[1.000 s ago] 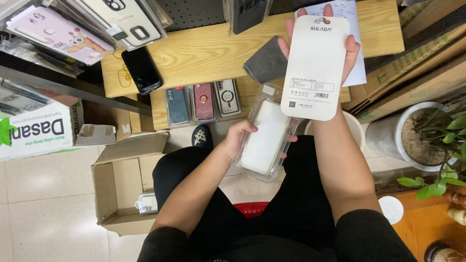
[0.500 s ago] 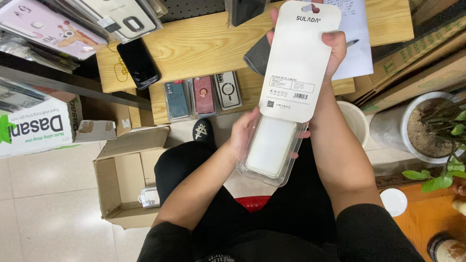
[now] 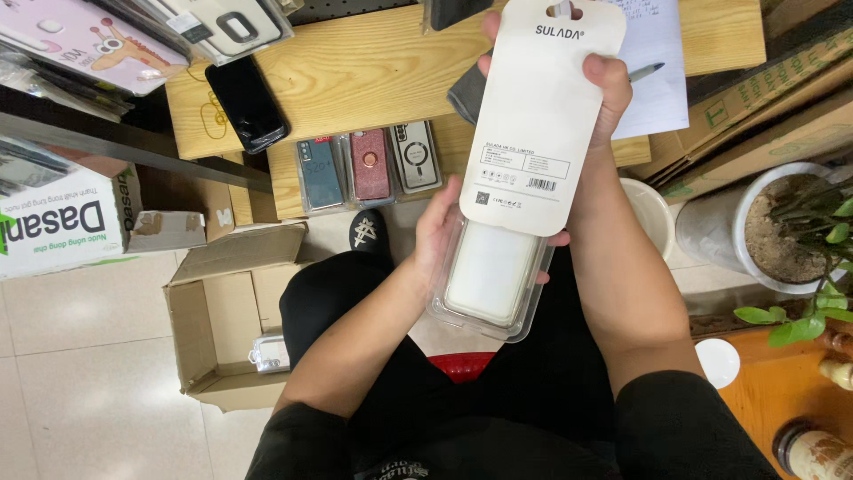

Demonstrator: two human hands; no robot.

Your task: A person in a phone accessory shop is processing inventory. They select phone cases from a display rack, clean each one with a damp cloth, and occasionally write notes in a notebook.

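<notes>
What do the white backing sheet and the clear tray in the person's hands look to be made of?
White backing card: matte paperboard by the look, flat and stiff, with a punched hang hole. Clear tray: thin glossy moulded plastic; it is see-through with bright rim highlights. The left hand cups the tray, the right hand grips the card.

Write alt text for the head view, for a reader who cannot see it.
A seated person's right hand lifts a white backing card out of a clear plastic blister pack that the left hand holds over the lap. Beyond lie a wooden table with a black phone and an open cardboard box on the floor.
</notes>
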